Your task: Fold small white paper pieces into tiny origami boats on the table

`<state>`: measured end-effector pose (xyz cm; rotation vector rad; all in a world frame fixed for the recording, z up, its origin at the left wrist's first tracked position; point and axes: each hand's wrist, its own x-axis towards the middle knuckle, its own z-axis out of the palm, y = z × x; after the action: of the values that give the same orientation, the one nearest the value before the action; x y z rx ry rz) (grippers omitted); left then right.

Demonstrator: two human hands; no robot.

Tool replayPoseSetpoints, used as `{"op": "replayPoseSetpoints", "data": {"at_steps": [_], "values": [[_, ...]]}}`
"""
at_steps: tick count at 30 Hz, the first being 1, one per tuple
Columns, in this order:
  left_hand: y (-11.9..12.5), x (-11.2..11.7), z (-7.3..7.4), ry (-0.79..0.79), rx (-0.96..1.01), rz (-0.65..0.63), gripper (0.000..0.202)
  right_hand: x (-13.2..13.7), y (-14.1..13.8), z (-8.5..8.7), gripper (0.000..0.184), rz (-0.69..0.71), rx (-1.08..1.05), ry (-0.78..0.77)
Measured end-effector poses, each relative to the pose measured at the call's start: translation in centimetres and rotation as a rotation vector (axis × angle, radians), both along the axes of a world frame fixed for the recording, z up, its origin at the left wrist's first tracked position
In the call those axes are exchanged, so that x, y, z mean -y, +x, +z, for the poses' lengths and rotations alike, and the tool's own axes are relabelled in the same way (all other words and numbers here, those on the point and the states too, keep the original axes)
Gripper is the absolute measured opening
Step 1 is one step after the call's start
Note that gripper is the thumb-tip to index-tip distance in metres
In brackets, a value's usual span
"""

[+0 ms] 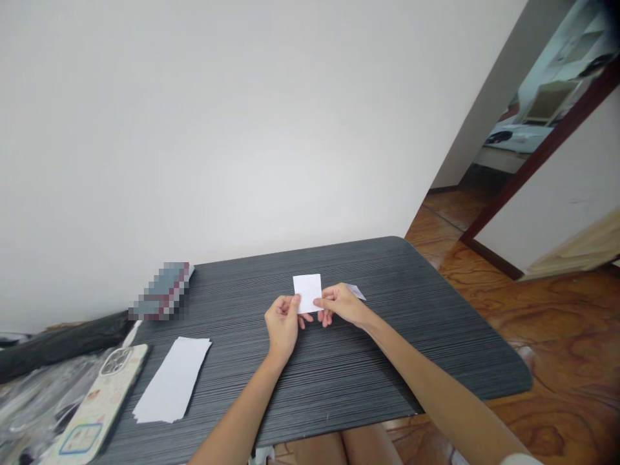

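Note:
A small white square of paper [307, 290] is held up over the dark table between both hands. My left hand [283, 320] pinches its lower left corner, thumb in front and fingers behind. At the lower right edge, my right hand [341, 303] grips it the same way. Whether the paper is folded cannot be made out. Behind my right hand, another small white piece of paper [357, 292] lies on the table, partly hidden by the hand.
A stack of white paper sheets [174, 381] lies on the left of the dark wood-grain table [411, 284]. Left of it is a phone in a patterned case [101, 407]. A blurred-out book-like object [167, 290] sits at the back left, near clear plastic wrapping [39, 407].

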<state>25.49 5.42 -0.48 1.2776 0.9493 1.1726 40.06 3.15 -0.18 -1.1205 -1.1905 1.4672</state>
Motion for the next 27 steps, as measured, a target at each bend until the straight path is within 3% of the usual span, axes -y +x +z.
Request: {"op": "replayPoseSetpoints", "data": {"at_steps": [7, 13, 16, 22, 27], "values": [[0.0, 0.0, 0.0, 0.008, 0.017, -0.012, 0.023, 0.2, 0.5, 0.1, 0.031, 0.093, 0.017, 0.023], [0.0, 0.2, -0.2, 0.008, 0.015, -0.166, 0.022, -0.2, 0.7, 0.0, 0.036, -0.060, 0.055, 0.053], [-0.1, -0.1, 0.1, 0.000, 0.007, -0.226, 0.021, -0.1, 0.5, 0.4, 0.036, -0.049, 0.082, 0.045], [-0.6, -1.0, 0.2, 0.042, -0.091, -0.189, 0.025, 0.5, 0.2, 1.0, 0.034, 0.112, 0.110, 0.006], [-0.9, -1.3, 0.0, 0.071, -0.140, -0.166, 0.030, 0.0, 0.2, 0.2, 0.035, -0.031, 0.197, 0.070]]}}
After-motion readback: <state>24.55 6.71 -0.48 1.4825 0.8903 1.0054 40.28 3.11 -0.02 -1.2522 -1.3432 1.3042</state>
